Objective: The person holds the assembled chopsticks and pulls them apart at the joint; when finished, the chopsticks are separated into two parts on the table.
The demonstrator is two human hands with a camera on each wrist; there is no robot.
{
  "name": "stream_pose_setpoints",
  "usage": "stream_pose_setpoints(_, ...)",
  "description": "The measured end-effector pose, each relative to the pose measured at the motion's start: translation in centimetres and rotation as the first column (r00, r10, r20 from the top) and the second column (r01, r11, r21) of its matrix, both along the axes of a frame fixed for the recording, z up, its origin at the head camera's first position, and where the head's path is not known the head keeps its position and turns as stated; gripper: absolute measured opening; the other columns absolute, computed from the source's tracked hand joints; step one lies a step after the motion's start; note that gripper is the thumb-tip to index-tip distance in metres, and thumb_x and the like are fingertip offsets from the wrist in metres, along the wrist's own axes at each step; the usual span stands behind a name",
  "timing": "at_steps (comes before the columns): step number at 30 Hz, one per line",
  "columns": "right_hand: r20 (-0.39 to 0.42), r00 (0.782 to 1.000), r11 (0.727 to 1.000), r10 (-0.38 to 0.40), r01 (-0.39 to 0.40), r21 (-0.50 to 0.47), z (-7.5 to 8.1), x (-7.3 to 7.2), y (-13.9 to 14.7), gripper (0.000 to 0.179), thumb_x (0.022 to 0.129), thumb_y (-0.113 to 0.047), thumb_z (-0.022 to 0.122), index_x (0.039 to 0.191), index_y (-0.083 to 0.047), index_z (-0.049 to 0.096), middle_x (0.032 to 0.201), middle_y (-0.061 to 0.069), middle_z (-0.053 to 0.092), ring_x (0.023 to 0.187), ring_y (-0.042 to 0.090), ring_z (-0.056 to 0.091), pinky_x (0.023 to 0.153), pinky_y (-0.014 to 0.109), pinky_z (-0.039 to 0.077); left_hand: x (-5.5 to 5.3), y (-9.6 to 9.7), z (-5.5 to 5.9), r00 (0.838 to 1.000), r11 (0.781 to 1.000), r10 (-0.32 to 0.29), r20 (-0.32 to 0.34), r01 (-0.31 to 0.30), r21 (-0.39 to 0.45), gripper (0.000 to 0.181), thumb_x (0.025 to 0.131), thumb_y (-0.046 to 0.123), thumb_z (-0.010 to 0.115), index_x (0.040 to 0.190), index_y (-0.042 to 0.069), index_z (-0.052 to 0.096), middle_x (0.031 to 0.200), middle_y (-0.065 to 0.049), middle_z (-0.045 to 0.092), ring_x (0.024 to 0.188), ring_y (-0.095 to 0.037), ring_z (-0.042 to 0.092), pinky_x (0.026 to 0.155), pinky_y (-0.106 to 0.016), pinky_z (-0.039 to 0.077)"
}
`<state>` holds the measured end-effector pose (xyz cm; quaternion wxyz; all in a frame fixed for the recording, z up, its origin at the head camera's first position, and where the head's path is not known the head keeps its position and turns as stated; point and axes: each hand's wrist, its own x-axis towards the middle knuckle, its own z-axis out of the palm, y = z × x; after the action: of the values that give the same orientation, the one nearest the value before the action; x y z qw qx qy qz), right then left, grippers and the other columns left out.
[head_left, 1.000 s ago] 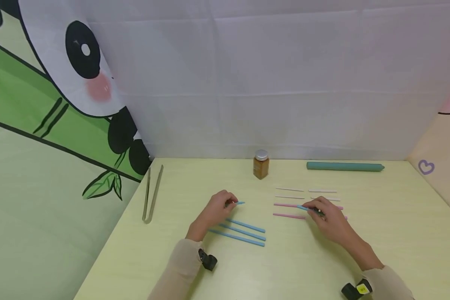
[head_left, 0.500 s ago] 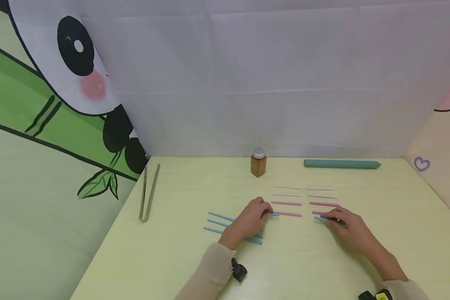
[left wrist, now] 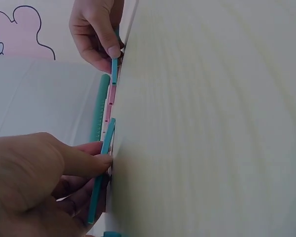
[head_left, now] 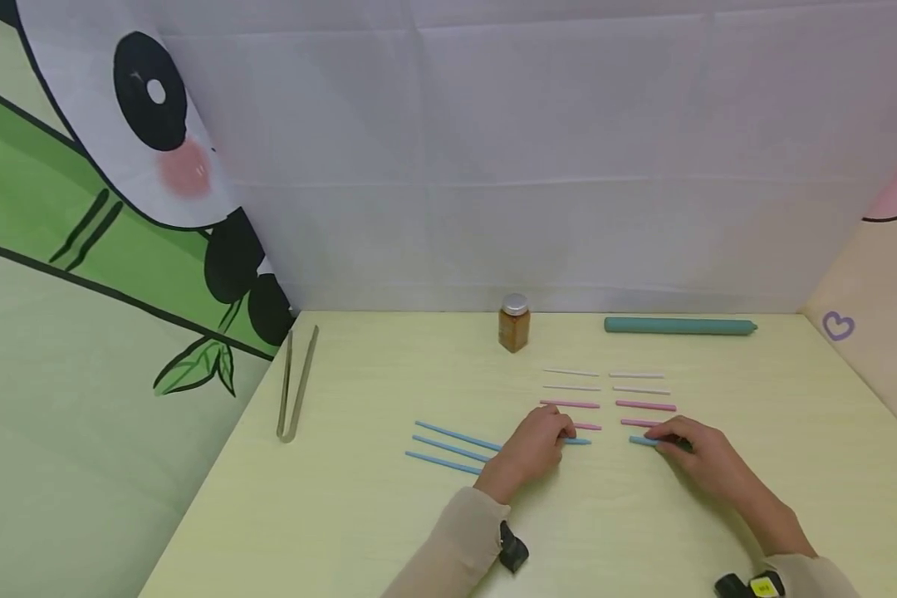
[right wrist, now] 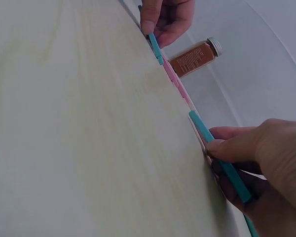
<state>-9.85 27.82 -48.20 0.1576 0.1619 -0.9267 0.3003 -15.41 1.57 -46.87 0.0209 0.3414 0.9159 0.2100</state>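
Observation:
My left hand [head_left: 532,446] pinches a slim blue stick [left wrist: 94,197] between thumb and fingers, low over the table. Its free end points right, just below a pink stick [head_left: 587,427] that the hand partly covers. Across a small gap, my right hand [head_left: 698,453] pinches a second blue stick [right wrist: 232,177], whose left end sits right below another pink stick [head_left: 638,423]. Pink sticks and thinner white sticks [head_left: 638,375] lie above in two columns, roughly level. Left of my left hand, three more blue sticks [head_left: 448,452] lie slanted, their right ends hidden by that hand.
At the table's back stand a small brown jar [head_left: 514,330] with a silver lid and, lying flat, a long green cylinder [head_left: 680,325]. Metal tongs [head_left: 290,433] lie near the left edge. A white cloth [head_left: 463,232] hangs behind the table.
My left hand has carried its blue stick rightward from above the loose blue sticks to below the left pink ones. The right hand moved right and slightly down, uncovering pink sticks.

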Motion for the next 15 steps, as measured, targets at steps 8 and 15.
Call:
stream_pose_setpoints(8,0.001,1.0,1.0,0.009,-0.009,0.016,-0.36,-0.37,-0.01,0.021,0.08,-0.002,0.073,0.094,-0.017,0.074,0.09,-0.007,0.065,0.08,-0.002,0.053,0.068,0.019,0.045,0.28,0.6,0.22,0.999,0.999,0.042,0.003,-0.042,0.005,0.015,0.091,0.006,0.062,0.097,0.014,0.073,0.091,0.004,0.062,0.087,-0.009,0.055,0.083,-0.017,0.045)
stream_pose_setpoints(15,-0.037,0.999,0.999,0.036,-0.035,0.024,-0.46,-0.36,-0.2,0.024,0.078,0.002,0.073,0.095,-0.014,0.075,0.089,-0.007,0.063,0.079,-0.003,0.052,0.066,0.018,0.044,0.6,0.9,0.5,0.996,0.996,0.082,0.021,-0.081,-0.02,0.016,0.092,0.009,0.061,0.1,0.017,0.073,0.095,0.005,0.061,0.088,-0.007,0.054,0.084,-0.016,0.045)
